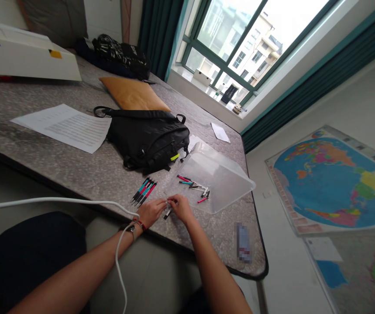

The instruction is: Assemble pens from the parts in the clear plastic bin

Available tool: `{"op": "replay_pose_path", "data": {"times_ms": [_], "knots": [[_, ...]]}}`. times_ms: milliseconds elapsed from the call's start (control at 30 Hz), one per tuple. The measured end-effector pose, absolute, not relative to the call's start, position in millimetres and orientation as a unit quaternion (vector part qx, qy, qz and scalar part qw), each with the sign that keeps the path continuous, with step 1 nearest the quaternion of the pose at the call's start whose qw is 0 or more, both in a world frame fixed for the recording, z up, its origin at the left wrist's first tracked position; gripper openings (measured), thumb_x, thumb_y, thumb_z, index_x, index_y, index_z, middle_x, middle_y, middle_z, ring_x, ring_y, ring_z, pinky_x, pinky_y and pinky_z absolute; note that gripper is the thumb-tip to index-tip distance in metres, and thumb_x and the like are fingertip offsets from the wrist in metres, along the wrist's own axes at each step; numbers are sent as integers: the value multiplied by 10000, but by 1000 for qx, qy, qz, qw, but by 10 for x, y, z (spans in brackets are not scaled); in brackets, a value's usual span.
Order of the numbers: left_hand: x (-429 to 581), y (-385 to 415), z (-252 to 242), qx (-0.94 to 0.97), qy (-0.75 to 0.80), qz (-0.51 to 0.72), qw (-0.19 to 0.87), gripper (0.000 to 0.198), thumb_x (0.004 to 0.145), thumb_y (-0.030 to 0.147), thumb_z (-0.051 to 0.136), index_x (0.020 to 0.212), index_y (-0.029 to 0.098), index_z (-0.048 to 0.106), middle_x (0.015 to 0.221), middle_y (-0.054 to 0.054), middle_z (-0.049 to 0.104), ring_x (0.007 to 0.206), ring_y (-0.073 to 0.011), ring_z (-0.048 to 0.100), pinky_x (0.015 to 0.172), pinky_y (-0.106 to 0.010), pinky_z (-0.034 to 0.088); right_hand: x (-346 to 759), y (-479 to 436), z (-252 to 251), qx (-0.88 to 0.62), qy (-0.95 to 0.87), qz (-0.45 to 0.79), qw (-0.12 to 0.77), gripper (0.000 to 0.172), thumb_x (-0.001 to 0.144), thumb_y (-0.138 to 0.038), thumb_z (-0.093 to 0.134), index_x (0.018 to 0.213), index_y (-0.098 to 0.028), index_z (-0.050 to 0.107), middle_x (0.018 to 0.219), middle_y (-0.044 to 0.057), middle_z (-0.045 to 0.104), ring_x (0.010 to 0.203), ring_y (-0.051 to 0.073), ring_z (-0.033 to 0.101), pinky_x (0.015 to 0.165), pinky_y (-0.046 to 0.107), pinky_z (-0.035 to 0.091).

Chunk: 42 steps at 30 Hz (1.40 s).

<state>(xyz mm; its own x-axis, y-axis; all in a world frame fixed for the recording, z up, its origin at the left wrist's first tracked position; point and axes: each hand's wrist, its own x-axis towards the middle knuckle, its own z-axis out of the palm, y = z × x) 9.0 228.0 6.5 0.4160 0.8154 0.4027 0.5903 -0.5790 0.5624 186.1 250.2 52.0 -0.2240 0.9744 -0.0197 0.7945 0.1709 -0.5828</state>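
Observation:
Near the front edge of the grey mattress (108, 176), my left hand (152, 211) and my right hand (180, 206) meet with fingertips pinched together. What they pinch is small and mostly hidden by the fingers. Just below the fingertips shows a short black-and-white piece (167, 213), and I cannot tell whether it is held or lying there. Beside my left hand lies a row of several pens (144, 192) in black, teal and pink. Beyond my right hand, loose pens and pen parts (192, 185) are scattered at the opening of a clear plastic bin (228, 181).
A black backpack (151, 137) sits behind the pens, with a printed sheet (69, 126) and a brown envelope (135, 93) around it. One blurred item (243, 243) lies near the right corner. A white cable (118, 257) hangs across my left wrist.

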Motion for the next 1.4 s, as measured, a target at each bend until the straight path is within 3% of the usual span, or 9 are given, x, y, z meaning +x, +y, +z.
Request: {"op": "replay_pose_path", "data": {"times_ms": [267,500,733,1000,1100,1167,1300,1400], "knots": [[92,2277,85,832,436,304,157,275,1001,302,409,1089,247,664,1120,-34,700,947,-160,647,810,-269,490,1892,2457,522,-588,-743,255,194,167,841,-167,627,909,-228,766,874,38,740,799,179,658,791,287,493],[97,2275,189,821,480,269,151,336,998,441,380,947,224,631,977,-36,643,770,-142,626,600,-247,417,2117,2156,441,-687,-609,241,315,166,844,-266,619,915,-184,744,861,58,739,766,189,652,759,301,499],[125,2261,238,816,507,228,159,379,990,496,351,939,231,616,984,-40,636,787,-166,616,600,-273,383,2627,1590,252,-714,-560,138,398,246,908,-336,535,960,-174,713,957,82,716,891,207,637,827,313,474],[190,2229,373,809,527,188,179,382,969,536,359,983,250,612,1037,-45,641,841,-190,624,653,-282,393,2819,1510,112,-733,-560,60,381,246,945,-256,456,968,-170,686,958,98,681,919,210,612,868,320,454],[318,2246,438,814,529,160,179,424,907,601,459,1093,239,577,1075,-55,641,894,-209,628,687,-286,412,2790,1521,99,-740,-562,52,367,255,961,-231,428,982,-177,677,956,93,661,920,207,603,869,313,451],[440,2249,473,823,524,123,183,444,847,610,556,1068,225,576,1073,-65,641,911,-221,628,706,-289,419,2781,1519,104,-748,-561,42,353,257,967,-214,417,990,-180,671,963,91,645,913,207,596,861,309,450],[625,2227,488,826,532,76,171,254,888,450,556,989,219,585,1006,-70,643,857,-217,628,692,-300,420,2775,1500,141,-767,-555,29,320,242,969,-200,428,980,-201,669,976,86,623,912,213,580,848,309,446],[636,2211,454,849,489,109,168,173,918,369,512,924,216,593,983,-71,638,874,-212,620,741,-311,439,2773,1483,181,-777,-552,19,303,214,961,-200,461,966,-214,675,974,90,620,956,231,560,861,321,440]]}}
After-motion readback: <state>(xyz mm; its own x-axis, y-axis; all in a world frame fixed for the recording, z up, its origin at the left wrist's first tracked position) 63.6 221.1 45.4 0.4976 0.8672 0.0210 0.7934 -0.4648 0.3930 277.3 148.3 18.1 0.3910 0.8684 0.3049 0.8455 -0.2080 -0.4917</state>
